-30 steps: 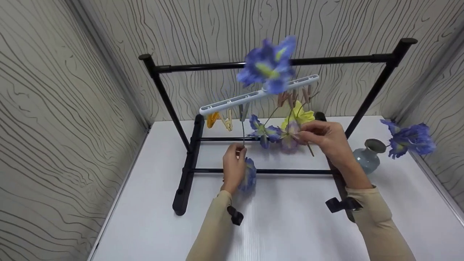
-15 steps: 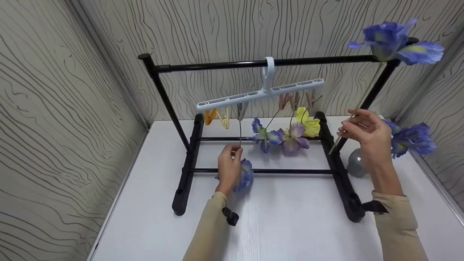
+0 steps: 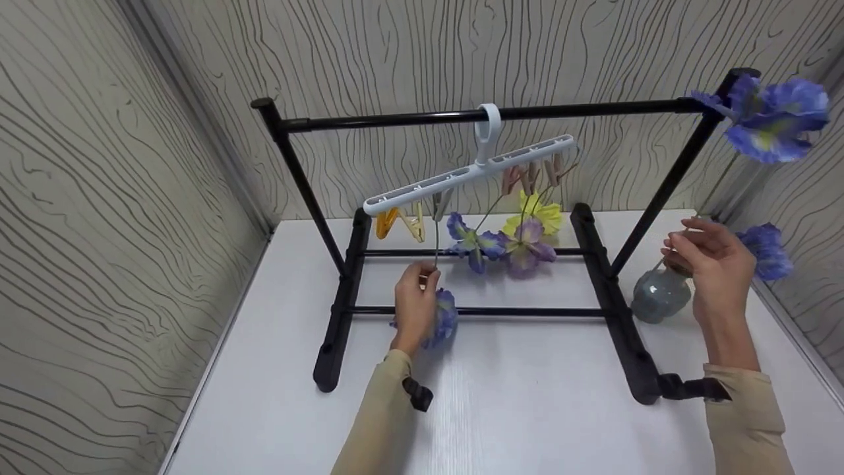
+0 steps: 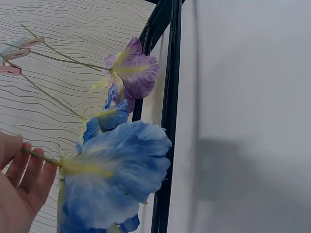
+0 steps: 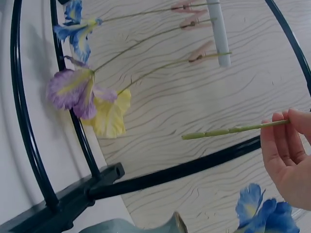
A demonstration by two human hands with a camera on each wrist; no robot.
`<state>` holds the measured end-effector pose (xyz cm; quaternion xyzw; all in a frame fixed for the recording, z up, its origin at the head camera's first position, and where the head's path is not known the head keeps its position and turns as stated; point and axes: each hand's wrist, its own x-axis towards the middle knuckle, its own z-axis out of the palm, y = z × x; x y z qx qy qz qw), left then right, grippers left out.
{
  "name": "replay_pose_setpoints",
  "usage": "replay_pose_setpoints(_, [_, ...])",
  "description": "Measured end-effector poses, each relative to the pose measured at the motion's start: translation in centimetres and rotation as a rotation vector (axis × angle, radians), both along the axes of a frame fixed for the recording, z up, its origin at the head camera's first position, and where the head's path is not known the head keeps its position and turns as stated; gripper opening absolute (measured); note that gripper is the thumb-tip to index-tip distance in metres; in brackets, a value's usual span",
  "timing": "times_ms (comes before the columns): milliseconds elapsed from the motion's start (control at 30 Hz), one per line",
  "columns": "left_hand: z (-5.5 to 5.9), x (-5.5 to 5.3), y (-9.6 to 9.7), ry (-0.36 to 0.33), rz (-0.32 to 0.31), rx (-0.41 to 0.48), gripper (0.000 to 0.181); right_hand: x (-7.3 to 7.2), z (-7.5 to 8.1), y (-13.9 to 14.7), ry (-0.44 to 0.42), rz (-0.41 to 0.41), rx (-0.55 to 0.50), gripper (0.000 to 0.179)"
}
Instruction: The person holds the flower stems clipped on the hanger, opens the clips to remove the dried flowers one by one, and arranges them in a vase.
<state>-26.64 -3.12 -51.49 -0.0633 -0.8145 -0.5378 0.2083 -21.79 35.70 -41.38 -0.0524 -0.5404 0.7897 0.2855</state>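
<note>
My left hand (image 3: 415, 305) pinches the stem of a blue artificial iris (image 4: 121, 170), which hangs head down from a grey clothespin (image 3: 440, 206) on a pale blue hanger (image 3: 468, 173). Another blue iris (image 3: 775, 122), head up, is held by its stem between the thumb and fingers of my right hand (image 3: 722, 284). Its bare stem end (image 5: 209, 133) points down toward the blue-grey vase (image 3: 659, 297), partly behind the hand; whether it touches the mouth I cannot tell. A further blue iris (image 3: 765, 251) leans out at the vase's right side.
The hanger hooks over a black rack's top bar (image 3: 369, 122). Blue, purple (image 3: 524, 251) and yellow (image 3: 544, 214) irises hang from pinkish clothespins (image 3: 510, 179). Orange (image 3: 386, 223) and pale yellow (image 3: 415, 227) clothespins hang at the left. Rack feet (image 3: 636, 369) stand on the white table.
My right hand has carried its iris rightward from in front of the hanger to above the vase, and the bloom is lower than half a second ago. My left hand has shifted slightly left.
</note>
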Motion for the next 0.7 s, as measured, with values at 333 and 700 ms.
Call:
replay_pose_setpoints(333, [0.2,0.2,0.0,-0.003,-0.006,-0.005,0.004,0.6,-1.2,2.7,-0.023,-0.134,-0.182,0.02])
replay_pose_setpoints(700, [0.3,0.2,-0.1,0.007,0.023,-0.022,0.006,0.5,-2.4,4.9,0.036,-0.307,-0.349,0.011])
